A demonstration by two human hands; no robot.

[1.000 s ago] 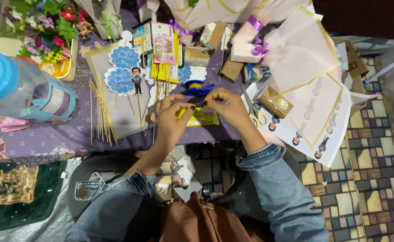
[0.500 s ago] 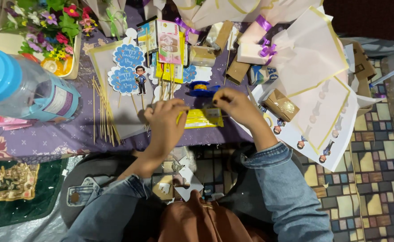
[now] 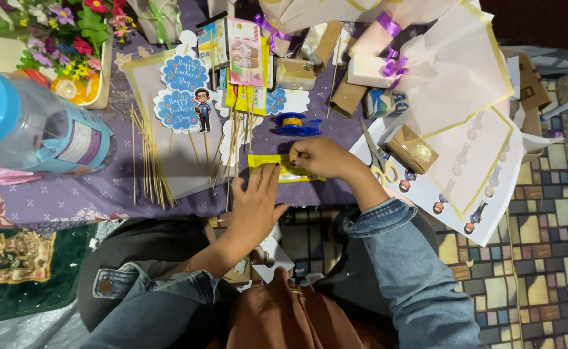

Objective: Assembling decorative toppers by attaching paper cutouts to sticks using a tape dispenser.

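Observation:
A flat yellow packet (image 3: 278,167) lies on the purple cloth of the table (image 3: 90,190) near its front edge. My left hand (image 3: 258,200) rests flat on the packet's left end, fingers pointing away from me. My right hand (image 3: 319,157) has its fingers pinched on the packet's top edge near the middle. Just beyond the hands stands a blue tape dispenser (image 3: 295,124) with a yellow roll. Several thin wooden skewers (image 3: 147,155) lie to the left, some running under blue flower-shaped paper toppers (image 3: 182,90).
A large plastic water bottle with a blue cap (image 3: 32,126) lies at the left. Scissors (image 3: 379,157), a small brown box (image 3: 412,148), white wrapping sheets with gold edges (image 3: 471,116), banknotes on sticks (image 3: 245,55) and artificial flowers (image 3: 57,32) crowd the table.
The hands came down from the blue tape dispenser to the yellow packet. The left hand now lies flat on it and the right hand pinches its top edge.

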